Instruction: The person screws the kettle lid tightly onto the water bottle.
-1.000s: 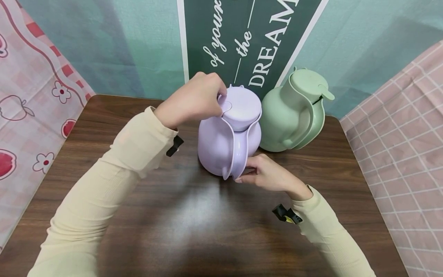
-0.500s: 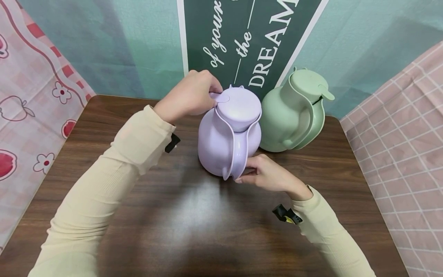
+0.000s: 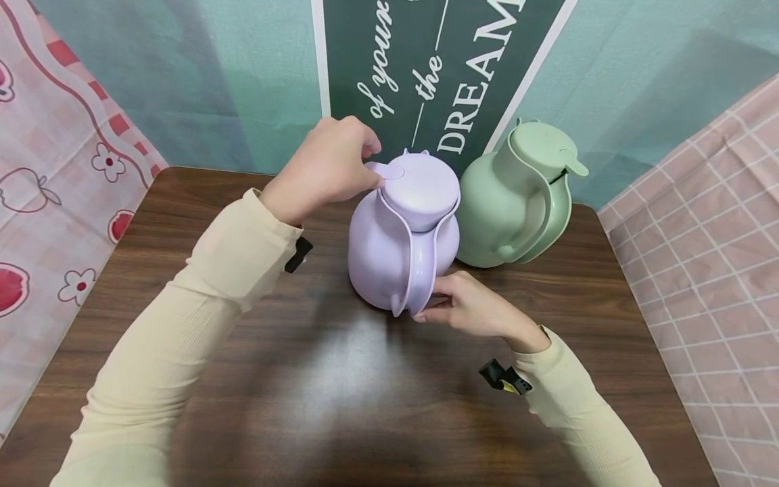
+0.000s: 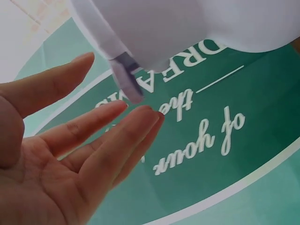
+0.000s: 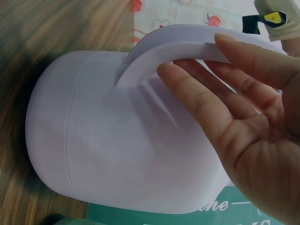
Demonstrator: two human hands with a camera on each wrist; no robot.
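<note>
A lilac insulated jug point(image 3: 379, 253) stands upright on the table, its handle point(image 3: 422, 274) toward me. On its top sits a round lid point(image 3: 424, 182), whose tab point(image 4: 125, 80) points left. My left hand point(image 3: 328, 162) is at that tab. In the left wrist view the left hand's point(image 4: 75, 154) thumb stands apart from the tab, and its spread fingers reach just under the tab's tip. My right hand point(image 3: 475, 308) holds the lower handle, with fingers inside the loop and thumb on the outside, as the right wrist view shows of the right hand point(image 5: 248, 117).
A pale green jug point(image 3: 496, 210) of the same shape stands just behind and right of the lilac one. Behind the table point(image 3: 365, 419) hang a teal cloth point(image 3: 255, 81) and a dark green lettered panel point(image 3: 389, 122). Patterned cloths line both sides.
The lid has turned, its tab swinging clockwise toward the back left. My left hand has moved left with the tab and loosened its fingers. The right hand and jug body stay put.
</note>
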